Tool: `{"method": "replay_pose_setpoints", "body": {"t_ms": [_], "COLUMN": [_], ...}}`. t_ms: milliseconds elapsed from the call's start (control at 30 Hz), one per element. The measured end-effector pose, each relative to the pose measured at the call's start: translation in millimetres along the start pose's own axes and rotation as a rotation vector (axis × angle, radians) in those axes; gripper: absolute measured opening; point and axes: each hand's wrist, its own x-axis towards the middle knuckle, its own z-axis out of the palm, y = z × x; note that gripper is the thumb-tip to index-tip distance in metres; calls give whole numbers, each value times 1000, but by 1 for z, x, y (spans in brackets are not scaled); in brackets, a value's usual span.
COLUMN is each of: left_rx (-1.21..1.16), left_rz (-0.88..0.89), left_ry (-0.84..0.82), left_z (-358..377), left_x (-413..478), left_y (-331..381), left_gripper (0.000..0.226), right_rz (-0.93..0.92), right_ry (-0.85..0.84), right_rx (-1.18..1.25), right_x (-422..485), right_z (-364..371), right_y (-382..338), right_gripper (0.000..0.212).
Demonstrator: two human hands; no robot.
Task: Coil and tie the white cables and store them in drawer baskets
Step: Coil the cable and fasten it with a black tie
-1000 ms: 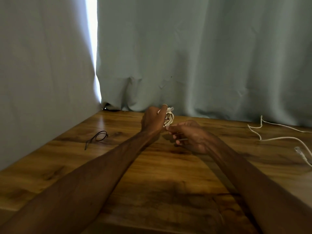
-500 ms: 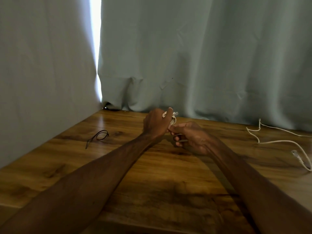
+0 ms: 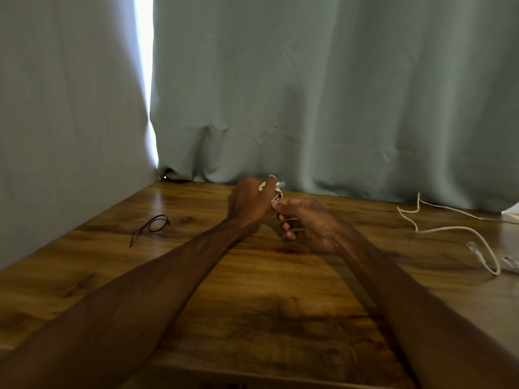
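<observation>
Over the far middle of the wooden table [image 3: 252,290], both hands are held up close together, just in front of the grey-green curtain [image 3: 337,94]. A small white cable coil [image 3: 278,187] is gripped in the left hand [image 3: 248,202], fingers curled tightly round it, so that only the top loops and a pale end are seen above the knuckles. The right hand [image 3: 306,223] is brought in against it from the right: thumb and forefinger are pinched together at the coil's lower edge, and the other fingers are curled narrow underneath. Whether a strand or a tie is caught in that pinch cannot be told. The two hands are touching at the pinch.

Off to the right, a loose white cable [image 3: 449,228] is spread in slack bends across the tabletop, well apart from the hands, with a clear plug [image 3: 474,247] lying at its near end. On the left side, a black tie loop [image 3: 154,224] is lying flat on the wood, also well apart from the hands. A bright slit of daylight [image 3: 144,80] is seen where the curtain panels part at the far left corner
</observation>
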Motion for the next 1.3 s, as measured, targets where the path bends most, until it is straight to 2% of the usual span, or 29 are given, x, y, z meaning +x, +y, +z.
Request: {"method": "replay_pose_setpoints", "body": {"t_ms": [333,500,700,833,1133,1300], "left_rx": [-60,-95,-144,-116,-121,-171], "left_rz": [-29,-61,88,191,257,222], "left_ry": [4,17,28,46,108,148], "left_z": [1,1,6,6,8,7], "left_x": [2,-1,-4,-8,-7,-5], "left_y": [1,7,11,17,16,18], "left_gripper": [59,46,51,41,46,41], "right_rz": [30,21,51,62,69,70], "right_ry": [15,89,190,242,293,288], "right_rx": [42,35,74,185,263,301], "right_x": [-2,-2,-4,-5,-10,-12], "right_z": [-3,-3,6,12,17,20], "right_y": [-1,-1,-3,-6,-10,-11], "right_gripper": [22,20,21,11,8,5]}}
